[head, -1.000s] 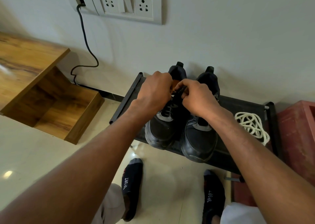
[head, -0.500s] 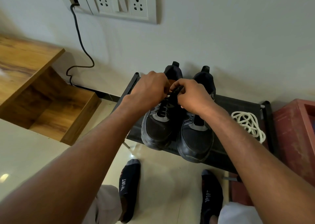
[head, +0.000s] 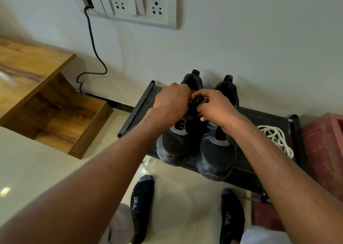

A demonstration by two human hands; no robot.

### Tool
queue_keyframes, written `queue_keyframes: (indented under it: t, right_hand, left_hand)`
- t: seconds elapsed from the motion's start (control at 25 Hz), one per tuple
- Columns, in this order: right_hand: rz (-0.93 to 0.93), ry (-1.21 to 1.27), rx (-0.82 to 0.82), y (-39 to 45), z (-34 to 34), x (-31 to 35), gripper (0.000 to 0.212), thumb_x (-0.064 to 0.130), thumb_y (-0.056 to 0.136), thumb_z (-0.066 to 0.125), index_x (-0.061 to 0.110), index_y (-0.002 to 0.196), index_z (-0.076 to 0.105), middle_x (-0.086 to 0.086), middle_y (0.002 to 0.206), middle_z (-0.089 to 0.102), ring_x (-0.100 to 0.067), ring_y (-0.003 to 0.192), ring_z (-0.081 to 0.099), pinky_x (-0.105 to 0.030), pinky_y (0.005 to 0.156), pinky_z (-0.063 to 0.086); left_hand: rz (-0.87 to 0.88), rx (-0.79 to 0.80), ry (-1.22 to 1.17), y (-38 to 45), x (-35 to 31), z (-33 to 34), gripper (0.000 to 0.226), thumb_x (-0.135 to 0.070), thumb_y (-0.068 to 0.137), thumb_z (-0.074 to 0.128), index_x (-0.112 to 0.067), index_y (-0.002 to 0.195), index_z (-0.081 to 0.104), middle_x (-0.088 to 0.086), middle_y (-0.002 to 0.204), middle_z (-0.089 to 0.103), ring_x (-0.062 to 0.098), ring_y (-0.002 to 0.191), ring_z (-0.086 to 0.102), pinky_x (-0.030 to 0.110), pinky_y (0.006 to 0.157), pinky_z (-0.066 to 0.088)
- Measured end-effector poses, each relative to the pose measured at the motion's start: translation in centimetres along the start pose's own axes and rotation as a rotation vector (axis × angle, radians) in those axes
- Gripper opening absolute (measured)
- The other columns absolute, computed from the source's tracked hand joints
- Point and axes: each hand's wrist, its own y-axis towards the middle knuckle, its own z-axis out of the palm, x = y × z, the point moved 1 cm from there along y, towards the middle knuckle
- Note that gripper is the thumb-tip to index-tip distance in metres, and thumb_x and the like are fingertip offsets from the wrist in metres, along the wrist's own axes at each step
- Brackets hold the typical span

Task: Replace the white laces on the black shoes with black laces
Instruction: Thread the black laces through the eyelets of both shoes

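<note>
Two black shoes stand side by side on a black shoe rack [head: 135, 112], toes toward me. The left shoe [head: 175, 143] carries a black lace [head: 182, 122] through its eyelets. Over its tongue, my left hand [head: 171, 102] and my right hand [head: 215, 107] meet, fingers curled and pinching the black lace ends between them. The right shoe [head: 217, 156] is partly covered by my right wrist; its lacing is hidden. A loose heap of white laces [head: 276, 138] lies on the rack to the right of the shoes.
A wooden shelf unit [head: 46, 102] sits at the left. On the wall above are a socket panel [head: 137, 6] and a black cable [head: 92, 45] running down. A red crate [head: 324, 147] stands at the right. My socked feet [head: 143, 204] are on the tiled floor.
My hands stay together over the left shoe's tongue; the right hand's fingers have shifted slightly on the lace. The view has moved a little.
</note>
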Motion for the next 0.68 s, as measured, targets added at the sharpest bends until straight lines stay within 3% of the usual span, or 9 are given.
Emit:
queue_keyframes:
  t: [0.2,0.36,0.56,0.68]
  right_hand:
    - [-0.006,-0.003,-0.020,0.1,0.2,0.0,0.047,-0.007,0.091,0.055,0.031,0.112,0.071,-0.004,0.086,0.070,-0.029,0.081,0.075,-0.053,0.077,0.064]
    - [-0.008,-0.033,-0.030,0.1,0.4,0.0,0.045,-0.005,0.089,0.056,0.032,0.111,0.070,-0.004,0.085,0.070,-0.027,0.077,0.074,-0.053,0.079,0.063]
    - [0.003,-0.017,-0.031,0.0,0.2,-0.1,0.046,-0.006,0.091,0.055,0.036,0.105,0.070,-0.008,0.084,0.072,-0.026,0.073,0.074,-0.054,0.080,0.063]
    - [0.002,-0.027,-0.029,-0.1,0.2,-0.1,0.045,-0.005,0.091,0.056,0.036,0.106,0.070,-0.008,0.084,0.072,-0.027,0.076,0.074,-0.054,0.080,0.063]
  left_hand:
    - [-0.134,0.040,-0.339,0.1,1.3,0.6,0.026,-0.010,0.086,0.070,-0.034,0.075,0.073,0.000,0.083,0.072,0.027,0.078,0.070,0.039,0.073,0.062]
    - [-0.194,0.030,-0.286,0.2,0.9,1.3,0.021,-0.019,0.087,0.067,-0.038,0.078,0.069,0.000,0.094,0.072,0.029,0.081,0.069,0.037,0.069,0.058]
    - [-0.209,0.252,-0.539,0.9,2.4,0.9,0.029,-0.005,0.095,0.061,-0.023,0.074,0.072,0.002,0.053,0.060,0.023,0.050,0.057,0.025,0.045,0.043]
    - [-0.192,0.270,-0.554,1.0,2.6,1.0,0.027,-0.005,0.097,0.062,-0.021,0.077,0.073,0.003,0.052,0.058,0.023,0.050,0.056,0.024,0.044,0.042]
